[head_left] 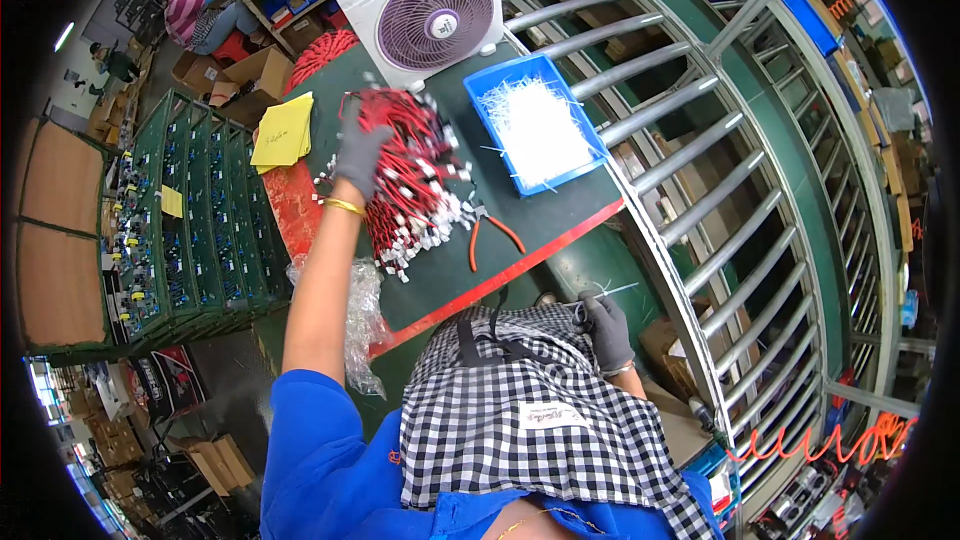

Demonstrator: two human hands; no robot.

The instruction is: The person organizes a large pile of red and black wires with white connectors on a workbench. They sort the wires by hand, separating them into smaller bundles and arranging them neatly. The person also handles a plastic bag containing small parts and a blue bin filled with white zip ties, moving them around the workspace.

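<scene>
My left hand (360, 152), in a grey glove with a gold bangle at the wrist, reaches out and grips a big bundle of red wires with white connectors (415, 180) lying on the dark green table (545, 205). My right hand (606, 328), also gloved, rests low by my checked apron (520, 410) at the table's near edge and pinches a thin white cable tie (612, 290). Red-handled cutters (488, 230) lie just right of the bundle. A blue tray of white cable ties (535, 125) sits farther right.
A white desk fan (428, 8) stands at the table's back. Yellow paper sheets (283, 130) lie at the left corner, a clear plastic bag (362, 320) hangs off the near left edge. Green racks of parts stand left, a roller conveyor (700, 160) runs right. A person sits far back.
</scene>
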